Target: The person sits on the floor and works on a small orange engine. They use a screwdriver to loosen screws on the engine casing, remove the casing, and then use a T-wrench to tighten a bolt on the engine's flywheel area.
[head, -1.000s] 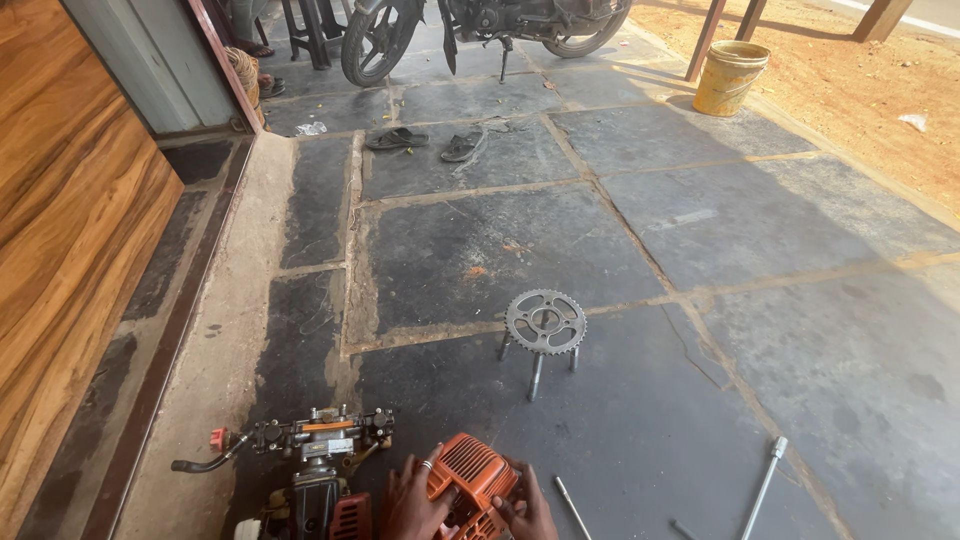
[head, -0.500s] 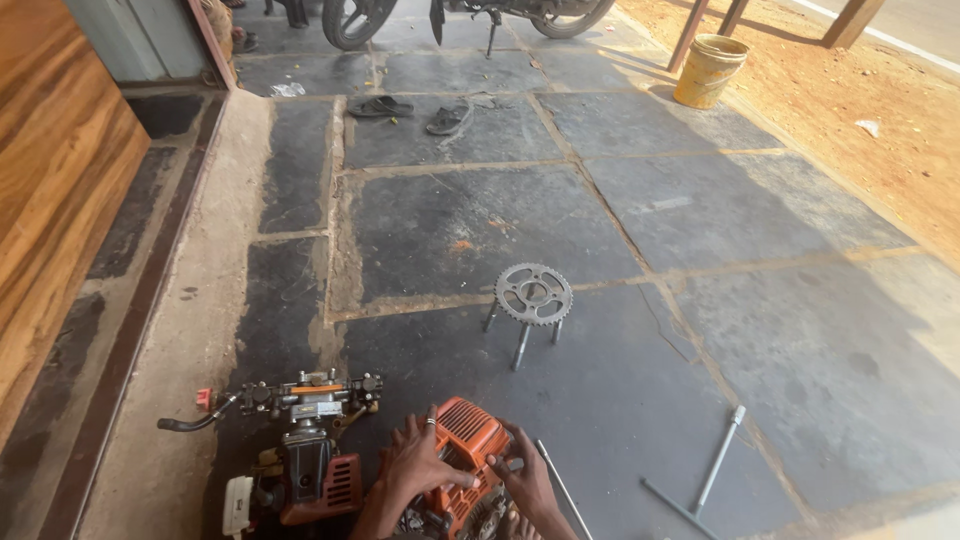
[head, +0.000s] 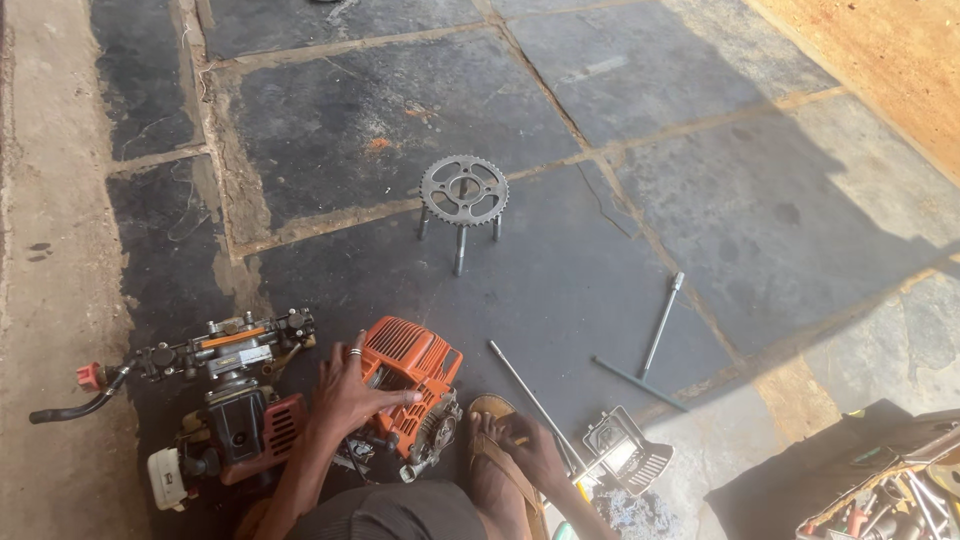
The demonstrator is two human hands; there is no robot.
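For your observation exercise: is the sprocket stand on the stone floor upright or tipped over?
Upright. The sprocket stand rests on its short legs, toothed ring level on top, apart from the orange engine under the left hand.

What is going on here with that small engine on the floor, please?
A person sits on the stone floor with the left hand flat on an orange engine cover. The right hand rests near a sandalled foot, beside a thin metal rod. A sprocket stand is farther off.
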